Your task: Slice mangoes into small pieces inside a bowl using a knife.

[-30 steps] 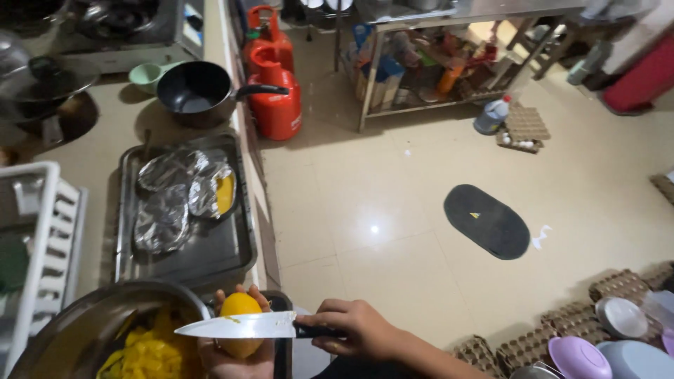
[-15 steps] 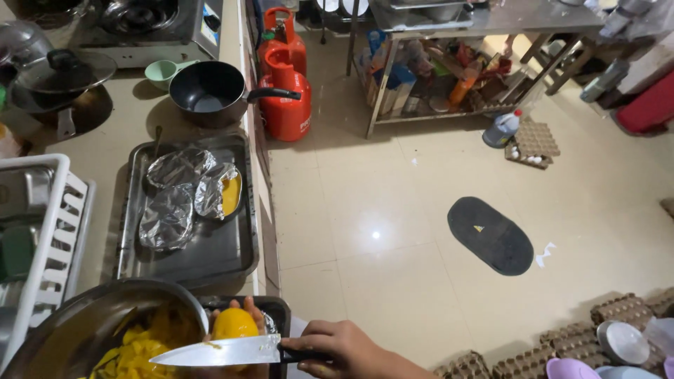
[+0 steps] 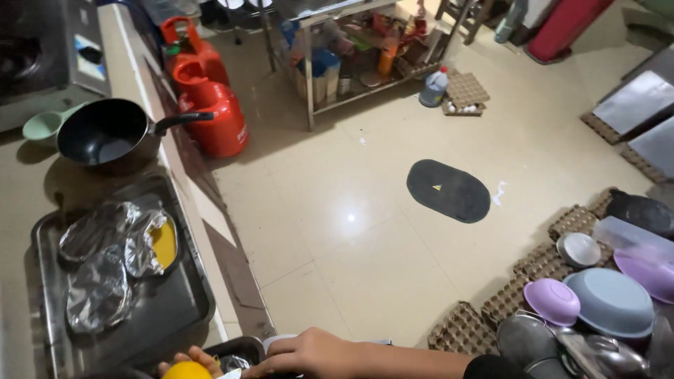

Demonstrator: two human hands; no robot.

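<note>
My left hand (image 3: 184,361) is at the bottom edge, its fingertips curled around a round yellow fruit (image 3: 187,371) that is mostly cut off by the frame. Just to its right, my right hand (image 3: 309,354) is closed in a grip. Only a sliver of the knife blade (image 3: 229,374) shows between the hands, and the handle is hidden in the fist. Both hands hover over a small dark tray (image 3: 235,349) at the counter's front edge.
A metal baking tray (image 3: 179,309) on the counter holds foil-covered dishes (image 3: 105,260). Behind it are a black pan (image 3: 105,133) and a green bowl (image 3: 42,126). On the floor are red gas cylinders (image 3: 210,105), a metal rack (image 3: 351,49), a black mat (image 3: 448,190), and egg trays with bowls (image 3: 597,302).
The view has swung to the right and the hands have sunk to the bottom edge. The big metal bowl and most of the knife have left the frame.
</note>
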